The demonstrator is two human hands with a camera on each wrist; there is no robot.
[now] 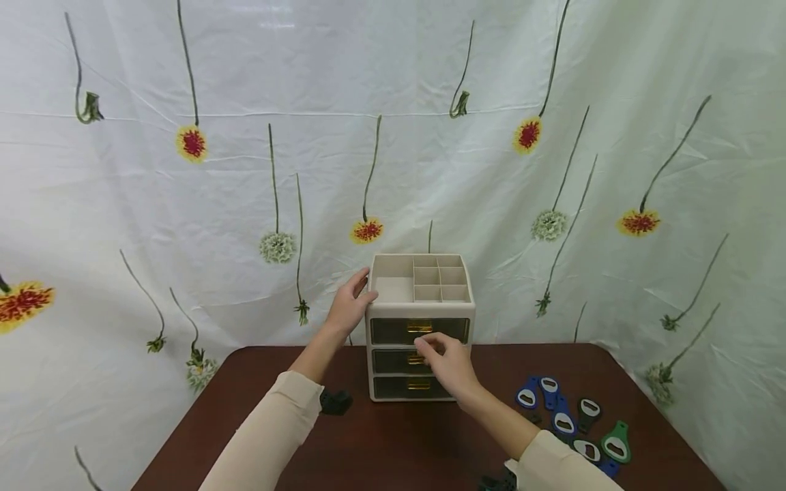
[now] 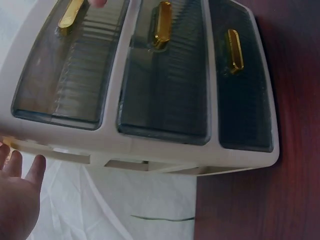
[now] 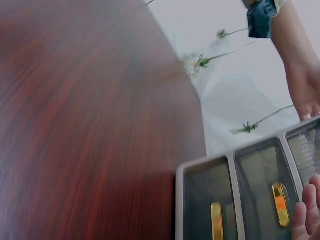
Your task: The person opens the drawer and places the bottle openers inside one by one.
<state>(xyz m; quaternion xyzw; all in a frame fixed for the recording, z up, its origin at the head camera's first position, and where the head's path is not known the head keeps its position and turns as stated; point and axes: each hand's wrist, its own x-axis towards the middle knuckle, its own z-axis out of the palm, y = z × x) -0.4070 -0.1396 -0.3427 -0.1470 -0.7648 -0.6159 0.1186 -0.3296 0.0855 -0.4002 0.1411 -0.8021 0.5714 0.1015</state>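
A cream desktop drawer organizer (image 1: 374, 310) stands on the brown table, with three dark see-through drawers and gold handles. Its divided top tray (image 1: 393, 286) faces up. At the upper left side, my left hand (image 1: 351, 303) touches the organizer, fingers along the side and thumb by the top edge. My right hand (image 1: 453, 368) hovers in front of the drawers, fingers loosely bent and holding nothing. In the left wrist view one of its fingertips (image 2: 97, 2) shows near the top drawer's gold handle (image 2: 71, 13). All the drawers look closed.
On the right of the table (image 1: 381, 450) lie several small blue, black and green tags (image 1: 616, 443) with pale oval centres, some overlapping. A white cloth (image 1: 319, 82) printed with flowers hangs behind the table.
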